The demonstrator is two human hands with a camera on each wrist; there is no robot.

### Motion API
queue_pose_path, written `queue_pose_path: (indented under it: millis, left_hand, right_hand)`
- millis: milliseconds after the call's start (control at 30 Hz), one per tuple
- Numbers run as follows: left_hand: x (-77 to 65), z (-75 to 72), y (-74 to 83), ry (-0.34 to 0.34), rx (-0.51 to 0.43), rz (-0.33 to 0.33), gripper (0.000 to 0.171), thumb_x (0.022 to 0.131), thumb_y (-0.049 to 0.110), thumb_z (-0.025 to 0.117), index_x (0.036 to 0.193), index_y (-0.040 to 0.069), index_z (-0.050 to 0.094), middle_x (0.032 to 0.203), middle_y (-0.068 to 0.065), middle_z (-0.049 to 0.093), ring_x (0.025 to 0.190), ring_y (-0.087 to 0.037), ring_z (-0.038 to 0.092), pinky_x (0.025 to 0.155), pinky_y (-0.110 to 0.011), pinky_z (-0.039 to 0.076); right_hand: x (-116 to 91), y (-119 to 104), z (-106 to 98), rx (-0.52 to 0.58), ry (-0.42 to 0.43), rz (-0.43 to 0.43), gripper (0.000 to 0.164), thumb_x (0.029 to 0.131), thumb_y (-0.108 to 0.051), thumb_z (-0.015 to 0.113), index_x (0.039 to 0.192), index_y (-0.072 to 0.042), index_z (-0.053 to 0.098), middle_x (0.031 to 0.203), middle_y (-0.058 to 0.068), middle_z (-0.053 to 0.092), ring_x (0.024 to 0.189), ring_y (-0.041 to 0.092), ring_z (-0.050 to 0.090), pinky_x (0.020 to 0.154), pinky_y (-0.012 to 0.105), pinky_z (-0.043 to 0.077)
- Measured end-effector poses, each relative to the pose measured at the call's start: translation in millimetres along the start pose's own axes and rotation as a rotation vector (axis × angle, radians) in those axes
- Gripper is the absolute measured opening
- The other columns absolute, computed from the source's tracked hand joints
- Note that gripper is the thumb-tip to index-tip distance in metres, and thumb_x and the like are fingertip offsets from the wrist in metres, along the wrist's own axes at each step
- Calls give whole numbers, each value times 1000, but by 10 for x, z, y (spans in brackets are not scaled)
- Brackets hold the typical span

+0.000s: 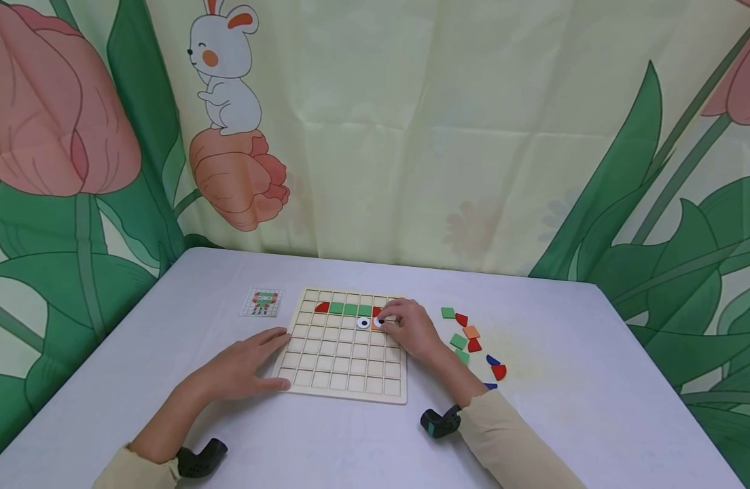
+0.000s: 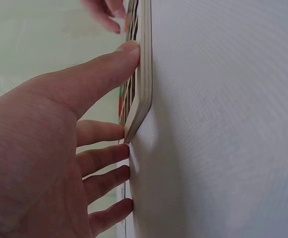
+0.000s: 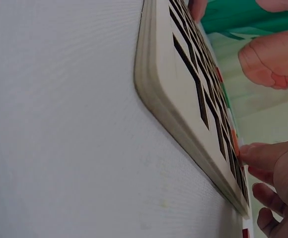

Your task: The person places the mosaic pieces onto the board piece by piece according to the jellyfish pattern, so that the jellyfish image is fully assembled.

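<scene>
A wooden grid board lies on the table. My left hand rests at its left side, thumb on the near-left corner and straight fingers along the edge. Over the board's upper right, my right hand pinches a round white eye piece with a black pupil, at an orange square. Another eye piece sits one cell to the left. The row above holds a red quarter-round piece, green squares and a red piece, partly covered by my right fingers.
Left of the board lies a small picture card with a gridded figure. Loose green, red, orange and blue pieces are scattered to the right, some near my right forearm. A printed curtain hangs behind the table.
</scene>
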State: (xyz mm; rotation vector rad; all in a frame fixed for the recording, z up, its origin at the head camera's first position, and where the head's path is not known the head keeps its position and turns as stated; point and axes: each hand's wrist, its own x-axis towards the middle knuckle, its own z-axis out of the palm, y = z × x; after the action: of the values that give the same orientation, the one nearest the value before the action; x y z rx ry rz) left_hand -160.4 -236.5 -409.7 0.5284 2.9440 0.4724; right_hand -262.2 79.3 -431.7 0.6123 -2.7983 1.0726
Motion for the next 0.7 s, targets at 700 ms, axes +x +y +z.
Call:
queue_pose_path:
  millis: [700]
  left_hand:
    - [3, 15, 3, 9, -5, -13, 86, 79, 56, 71, 146, 10, 43, 153, -13, 38, 139, -37, 38, 104, -62, 38]
  right_hand:
    - [134, -121, 107, -28, -6, -67, 12, 86, -12, 73, 97, -16, 77, 105, 0, 73, 91, 15, 53, 74, 27, 47]
